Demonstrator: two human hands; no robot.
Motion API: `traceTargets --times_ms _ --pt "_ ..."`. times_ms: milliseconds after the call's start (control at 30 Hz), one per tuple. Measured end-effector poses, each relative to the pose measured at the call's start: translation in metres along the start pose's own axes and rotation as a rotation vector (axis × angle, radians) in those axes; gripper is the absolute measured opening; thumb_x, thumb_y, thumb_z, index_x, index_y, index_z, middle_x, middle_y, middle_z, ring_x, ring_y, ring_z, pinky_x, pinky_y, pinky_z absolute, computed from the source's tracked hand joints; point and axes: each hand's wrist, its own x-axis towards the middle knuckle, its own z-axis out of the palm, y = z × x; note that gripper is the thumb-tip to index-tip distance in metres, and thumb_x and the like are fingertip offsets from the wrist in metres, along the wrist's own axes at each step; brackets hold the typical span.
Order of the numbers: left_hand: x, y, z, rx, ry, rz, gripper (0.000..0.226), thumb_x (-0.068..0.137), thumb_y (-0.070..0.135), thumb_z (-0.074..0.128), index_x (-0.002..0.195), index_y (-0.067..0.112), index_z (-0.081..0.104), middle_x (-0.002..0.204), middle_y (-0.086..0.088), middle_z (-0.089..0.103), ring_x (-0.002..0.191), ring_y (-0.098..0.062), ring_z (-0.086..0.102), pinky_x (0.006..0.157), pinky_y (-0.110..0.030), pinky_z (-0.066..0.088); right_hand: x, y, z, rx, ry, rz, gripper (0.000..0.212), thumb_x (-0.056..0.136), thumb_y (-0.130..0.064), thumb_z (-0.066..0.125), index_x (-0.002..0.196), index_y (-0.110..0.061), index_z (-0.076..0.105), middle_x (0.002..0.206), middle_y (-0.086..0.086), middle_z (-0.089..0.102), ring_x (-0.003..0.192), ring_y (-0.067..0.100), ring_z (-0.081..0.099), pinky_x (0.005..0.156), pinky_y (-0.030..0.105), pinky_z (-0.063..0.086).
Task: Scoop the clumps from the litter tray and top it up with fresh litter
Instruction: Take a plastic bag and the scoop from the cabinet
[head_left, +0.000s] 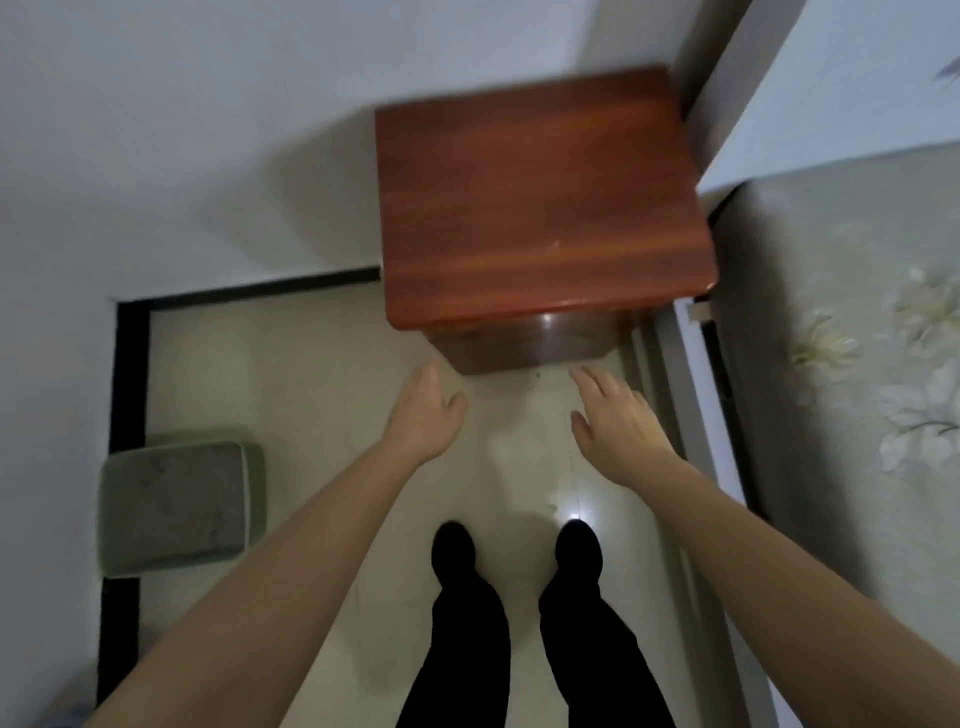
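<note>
A green litter tray (179, 506) with grey litter in it sits on the floor at the left, against the wall. My left hand (426, 415) and my right hand (618, 423) both reach forward over the pale floor, fingers apart, holding nothing. They hang just in front of a reddish wooden cabinet (540, 202). No scoop or litter bag is in view. The picture is slightly blurred.
The wooden cabinet stands ahead against the white wall. A bed with a flowered cover (857, 395) runs along the right side. My legs in black trousers (519, 623) stand on the tiled floor (311, 364). A black skirting (130, 374) edges the floor at the left.
</note>
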Motion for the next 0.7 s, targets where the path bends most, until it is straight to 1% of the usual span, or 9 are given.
traceTargets --times_ms 100,167,200,267,333,433,533,633,700 --pt "0.048 -0.035 0.038 -0.043 -0.043 -0.016 0.065 0.094 0.010 0.050 0.152 0.005 0.019 0.154 -0.015 0.030 0.141 -0.027 0.029 0.106 -0.017 0.019 0.033 0.001 0.058 0.016 -0.019 0.021 0.067 0.096 -0.023 0.051 0.155 -0.008 0.021 0.157 0.013 0.029 0.143 0.030 0.029 0.115 0.045 0.029" --pt "0.079 -0.050 0.053 -0.130 0.000 -0.015 0.067 0.091 0.003 0.048 0.152 0.007 0.019 0.154 -0.013 0.030 0.141 -0.025 0.029 0.100 -0.009 0.015 0.057 0.001 0.084 0.011 -0.019 0.022 0.073 0.094 -0.023 0.054 0.155 -0.005 0.017 0.158 0.017 0.025 0.144 0.033 0.026 0.116 0.048 0.028" --pt "0.094 -0.057 0.059 -0.178 0.032 -0.010 0.068 0.089 0.003 0.047 0.152 0.007 0.019 0.154 -0.012 0.030 0.141 -0.024 0.030 0.101 -0.008 0.015 0.070 0.000 0.094 0.002 -0.014 0.022 0.075 0.093 -0.022 0.055 0.155 -0.004 0.016 0.158 0.018 0.023 0.144 0.034 0.025 0.116 0.049 0.028" --pt "0.118 -0.069 0.069 -0.273 0.096 -0.028 0.069 0.086 0.010 0.046 0.150 0.003 0.021 0.153 -0.015 0.029 0.140 -0.023 0.032 0.107 -0.014 0.021 0.096 0.000 0.108 -0.020 0.008 0.013 0.076 0.091 -0.020 0.056 0.154 -0.001 0.017 0.159 0.020 0.021 0.142 0.037 0.026 0.115 0.050 0.028" --pt "0.132 -0.079 0.076 -0.338 0.193 -0.028 0.069 0.078 0.018 0.045 0.142 -0.003 0.029 0.144 -0.019 0.033 0.132 -0.026 0.038 0.111 -0.024 0.029 0.119 -0.002 0.113 -0.029 0.060 0.007 0.077 0.089 -0.018 0.055 0.153 0.000 0.018 0.157 0.024 0.023 0.140 0.042 0.028 0.113 0.052 0.030" --pt "0.140 -0.088 0.084 -0.423 0.271 0.028 0.060 0.073 0.012 0.046 0.131 0.000 0.036 0.133 -0.014 0.037 0.125 -0.021 0.041 0.112 -0.035 0.032 0.138 -0.003 0.113 -0.092 0.145 0.014 0.074 0.086 -0.021 0.052 0.152 -0.001 0.023 0.146 0.027 0.034 0.133 0.045 0.034 0.109 0.053 0.033" --pt "0.145 -0.089 0.087 -0.537 0.326 0.039 0.056 0.068 0.006 0.046 0.124 0.007 0.037 0.129 -0.012 0.038 0.122 -0.020 0.042 0.111 -0.042 0.034 0.142 -0.004 0.112 -0.171 0.179 0.024 0.070 0.089 -0.022 0.052 0.150 -0.002 0.025 0.146 0.026 0.033 0.136 0.045 0.030 0.111 0.051 0.030" --pt "0.154 -0.084 0.081 -0.691 0.371 -0.061 0.054 0.066 0.008 0.047 0.119 0.012 0.038 0.124 -0.009 0.042 0.118 -0.020 0.044 0.106 -0.046 0.039 0.141 -0.004 0.115 -0.190 0.174 0.011 0.074 0.089 -0.022 0.053 0.153 -0.004 0.021 0.150 0.024 0.030 0.141 0.043 0.026 0.113 0.052 0.029" --pt "0.161 -0.083 0.077 -0.802 0.334 -0.132 0.058 0.068 0.004 0.049 0.125 0.009 0.043 0.120 -0.003 0.053 0.113 -0.017 0.053 0.103 -0.044 0.044 0.141 -0.004 0.118 -0.210 0.172 0.008 0.076 0.089 -0.022 0.054 0.154 -0.004 0.018 0.151 0.024 0.028 0.142 0.043 0.023 0.114 0.052 0.028"
